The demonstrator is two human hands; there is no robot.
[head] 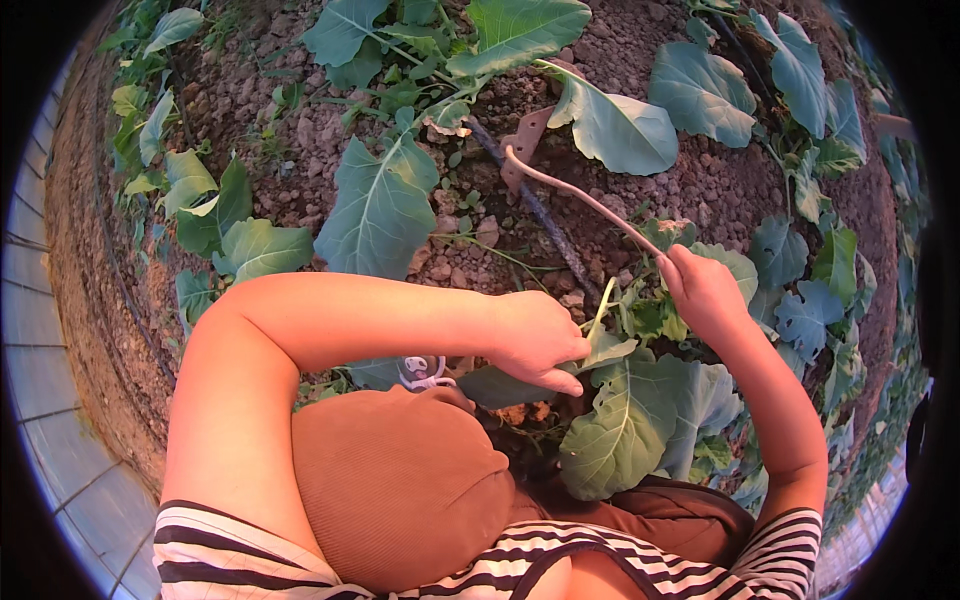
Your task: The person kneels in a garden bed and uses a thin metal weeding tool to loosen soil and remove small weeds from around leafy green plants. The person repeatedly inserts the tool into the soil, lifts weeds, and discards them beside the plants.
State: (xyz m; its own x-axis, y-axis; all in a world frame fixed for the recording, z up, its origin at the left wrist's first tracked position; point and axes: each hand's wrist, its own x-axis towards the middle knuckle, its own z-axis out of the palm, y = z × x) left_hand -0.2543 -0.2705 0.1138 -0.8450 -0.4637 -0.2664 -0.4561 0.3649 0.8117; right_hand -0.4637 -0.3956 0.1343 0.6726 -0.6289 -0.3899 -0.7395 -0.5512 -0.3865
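My right hand is closed around the end of a small hand hoe's thin, curved shaft. Its flat, rusty-looking blade, pierced with holes, rests over a black drip irrigation hose on the soil. My left hand is palm down beside a pale leaf stalk, thumb and forefinger apart; its other fingers are partly hidden. Below it hangs a broad leaf of a cabbage-like plant with small holes in it. Another such plant spreads ahead of me.
Crumbly brown soil lies between the rows. More leafy plants stand at left and right. A thin dark line runs along the left, before a panelled wall. My bent knee is close under the left forearm.
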